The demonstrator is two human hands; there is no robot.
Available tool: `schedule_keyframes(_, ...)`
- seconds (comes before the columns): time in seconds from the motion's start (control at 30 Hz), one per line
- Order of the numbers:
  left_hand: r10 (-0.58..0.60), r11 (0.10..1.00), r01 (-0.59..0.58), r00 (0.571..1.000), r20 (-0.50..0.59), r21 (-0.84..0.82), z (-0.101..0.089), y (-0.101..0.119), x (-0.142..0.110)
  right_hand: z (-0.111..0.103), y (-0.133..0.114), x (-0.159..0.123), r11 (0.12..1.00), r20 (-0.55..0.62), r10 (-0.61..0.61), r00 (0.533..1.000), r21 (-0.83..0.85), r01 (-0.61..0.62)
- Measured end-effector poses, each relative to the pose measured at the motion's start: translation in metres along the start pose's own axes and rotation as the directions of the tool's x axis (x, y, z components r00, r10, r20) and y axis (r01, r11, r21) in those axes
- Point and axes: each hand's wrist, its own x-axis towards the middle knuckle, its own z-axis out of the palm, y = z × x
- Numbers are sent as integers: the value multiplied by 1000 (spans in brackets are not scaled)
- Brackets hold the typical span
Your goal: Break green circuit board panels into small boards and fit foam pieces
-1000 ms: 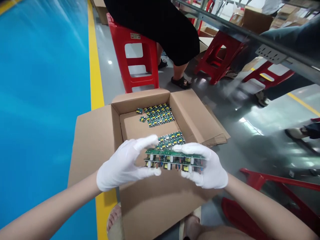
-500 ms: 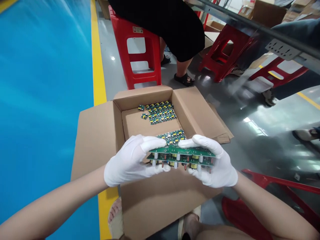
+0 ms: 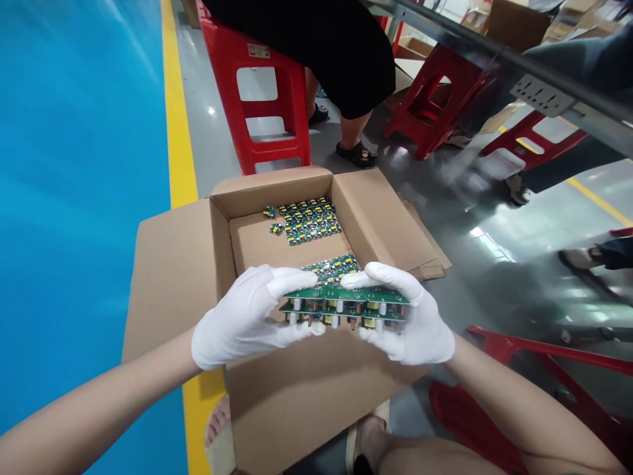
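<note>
Left hand (image 3: 247,318) and right hand (image 3: 415,323) grip stacked boards (image 3: 341,310) over carton (image 3: 306,389) (red stool (image 3: 262,109) beyond).

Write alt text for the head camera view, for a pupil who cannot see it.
A white-gloved left hand and right hand hold stacked circuit boards over an open box. More boards lie inside it, with two small pieces beside the far group. Beyond, a person in black sits on a red stool.
</note>
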Motion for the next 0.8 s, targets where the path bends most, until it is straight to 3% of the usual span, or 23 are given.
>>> schedule_keyframes(0.8, -3, 999, 3, 1000, 10, -35, 3, -6, -6, 2, 2, -1, 999, 59, -21, 998, -32, 23)
